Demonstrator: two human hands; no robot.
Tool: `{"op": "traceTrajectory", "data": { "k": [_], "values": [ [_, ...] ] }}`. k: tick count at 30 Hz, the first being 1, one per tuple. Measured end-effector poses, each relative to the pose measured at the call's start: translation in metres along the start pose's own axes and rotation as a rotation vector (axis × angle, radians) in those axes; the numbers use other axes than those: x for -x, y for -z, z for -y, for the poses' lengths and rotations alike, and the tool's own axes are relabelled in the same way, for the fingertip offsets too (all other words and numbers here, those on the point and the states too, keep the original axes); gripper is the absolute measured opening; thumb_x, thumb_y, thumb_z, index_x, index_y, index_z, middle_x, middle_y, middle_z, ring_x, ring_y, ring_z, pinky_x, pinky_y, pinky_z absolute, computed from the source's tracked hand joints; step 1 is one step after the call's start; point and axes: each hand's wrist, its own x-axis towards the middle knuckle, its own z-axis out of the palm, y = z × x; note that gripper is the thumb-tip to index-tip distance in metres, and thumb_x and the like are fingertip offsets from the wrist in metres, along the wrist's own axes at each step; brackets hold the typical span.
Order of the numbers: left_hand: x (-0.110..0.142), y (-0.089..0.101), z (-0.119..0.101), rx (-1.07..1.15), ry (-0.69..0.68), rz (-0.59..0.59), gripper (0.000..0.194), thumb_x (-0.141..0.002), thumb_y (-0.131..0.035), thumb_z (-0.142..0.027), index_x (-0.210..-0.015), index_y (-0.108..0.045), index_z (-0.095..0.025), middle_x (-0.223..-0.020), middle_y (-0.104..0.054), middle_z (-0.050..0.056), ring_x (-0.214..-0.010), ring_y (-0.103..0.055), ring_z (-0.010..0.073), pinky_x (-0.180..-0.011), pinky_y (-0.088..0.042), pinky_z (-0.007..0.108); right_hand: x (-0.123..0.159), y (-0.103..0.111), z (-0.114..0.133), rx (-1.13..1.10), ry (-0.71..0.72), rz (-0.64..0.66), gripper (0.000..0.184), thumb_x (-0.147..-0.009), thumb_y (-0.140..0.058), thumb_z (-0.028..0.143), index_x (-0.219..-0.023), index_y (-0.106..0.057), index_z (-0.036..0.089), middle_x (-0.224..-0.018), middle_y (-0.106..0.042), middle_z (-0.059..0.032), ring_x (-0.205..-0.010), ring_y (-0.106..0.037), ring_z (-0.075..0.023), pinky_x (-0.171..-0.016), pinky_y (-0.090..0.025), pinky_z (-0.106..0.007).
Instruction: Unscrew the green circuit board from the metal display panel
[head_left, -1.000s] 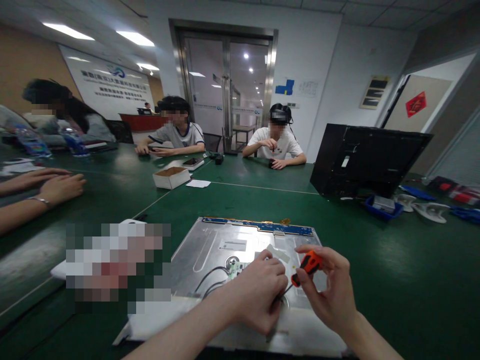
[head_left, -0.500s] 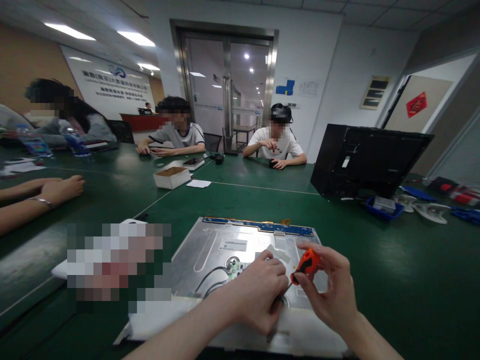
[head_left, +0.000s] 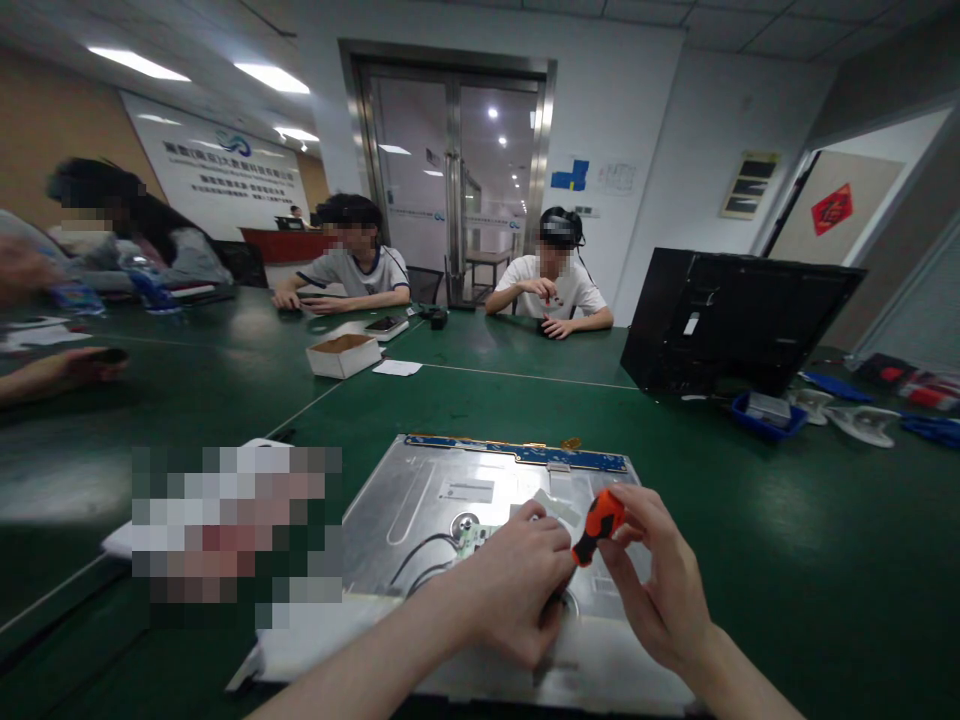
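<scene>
A silver metal display panel (head_left: 450,485) lies flat on the green table in front of me, with a blue circuit strip (head_left: 517,452) along its far edge and a small green board (head_left: 471,540) with black wires near the middle. My right hand (head_left: 656,590) pinches the orange-and-black handle of a screwdriver (head_left: 594,525), whose tip points down at the panel. Curled into a fist, my left hand (head_left: 517,590) presses down on the panel beside the screwdriver tip, and whatever its fingers hold is hidden.
A black monitor shell (head_left: 731,320) stands at the right, with a blue tray (head_left: 765,412) and white parts beside it. An open cardboard box (head_left: 343,354) and a phone (head_left: 384,324) lie farther back. Several people sit around the table; a co-worker's hand (head_left: 71,368) rests at the left.
My right hand has tilted the screwdriver handle leftward toward my left hand. The co-worker's arms at the left have drawn back, one of them lifting up.
</scene>
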Motion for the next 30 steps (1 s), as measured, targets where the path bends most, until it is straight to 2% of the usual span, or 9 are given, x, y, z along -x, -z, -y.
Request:
{"op": "traceTrajectory", "data": {
  "k": [3,7,10,15,22,26,30],
  "values": [
    [0.0002,0.0008,-0.0002,0.009,-0.002,0.001,0.013,-0.074,-0.071,-0.024,-0.081,-0.062,-0.019,-0.093,-0.072,0.009,-0.089,-0.066,0.0282,-0.1,-0.047,0.047,0.0026,-0.0003,-0.0012,0.033,-0.014,0.007,0.044,-0.108,-0.049,0.017,-0.151,-0.049,0.027,-0.109,-0.072,-0.0086,-0.077,-0.074,-0.0183,-0.058,-0.064,-0.028],
    [0.0013,-0.0003,0.0,0.03,0.0,-0.002,0.014,-0.075,-0.072,-0.024,-0.086,-0.066,-0.018,-0.092,-0.071,0.008,-0.087,-0.066,0.028,-0.103,-0.046,0.05,0.0059,-0.0023,-0.004,-0.011,-0.032,-0.055,0.044,-0.105,-0.062,0.023,-0.146,-0.049,0.027,-0.107,-0.071,-0.0074,-0.072,-0.071,-0.0178,-0.053,-0.062,-0.027],
    [0.0017,-0.0007,0.0,0.047,0.004,0.005,0.015,-0.076,-0.072,-0.024,-0.089,-0.068,-0.017,-0.093,-0.072,0.008,-0.089,-0.066,0.0279,-0.103,-0.045,0.05,0.0049,-0.0032,-0.0048,-0.052,-0.023,-0.07,0.045,-0.102,-0.067,0.022,-0.143,-0.049,0.029,-0.106,-0.07,-0.0057,-0.069,-0.068,-0.0167,-0.052,-0.059,-0.026],
    [0.0006,0.0004,-0.0001,0.042,-0.012,0.007,0.019,-0.076,-0.071,-0.023,-0.095,-0.069,-0.017,-0.1,-0.074,0.01,-0.094,-0.067,0.029,-0.1,-0.046,0.048,0.0011,-0.001,-0.0024,0.006,0.005,-0.035,0.045,-0.105,-0.058,0.015,-0.147,-0.052,0.029,-0.11,-0.069,-0.0072,-0.074,-0.069,-0.0165,-0.053,-0.059,-0.024],
    [-0.0006,-0.0012,0.0011,0.004,-0.019,0.004,0.014,-0.074,-0.072,-0.024,-0.083,-0.063,-0.018,-0.093,-0.072,0.008,-0.089,-0.067,0.0277,-0.097,-0.047,0.047,0.0017,0.0025,-0.0009,0.022,-0.008,0.025,0.045,-0.108,-0.049,0.014,-0.151,-0.05,0.025,-0.112,-0.072,-0.01,-0.083,-0.074,-0.0187,-0.06,-0.064,-0.026],
    [0.0008,-0.0038,0.0021,0.031,-0.015,-0.012,0.013,-0.075,-0.072,-0.023,-0.085,-0.066,-0.018,-0.091,-0.071,0.008,-0.086,-0.066,0.0268,-0.098,-0.048,0.048,0.0047,0.0001,-0.0045,-0.001,-0.032,-0.038,0.042,-0.105,-0.062,0.023,-0.145,-0.05,0.026,-0.104,-0.073,-0.0069,-0.069,-0.071,-0.0167,-0.053,-0.061,-0.025],
    [0.0017,-0.0055,0.0028,0.045,-0.01,-0.007,0.012,-0.075,-0.072,-0.023,-0.084,-0.067,-0.018,-0.092,-0.072,0.008,-0.087,-0.066,0.0277,-0.098,-0.047,0.048,0.0025,-0.0004,-0.0065,-0.012,0.007,-0.054,0.04,-0.104,-0.065,0.02,-0.141,-0.052,0.028,-0.108,-0.071,-0.0064,-0.066,-0.068,-0.0139,-0.052,-0.059,-0.024]
  ]
}}
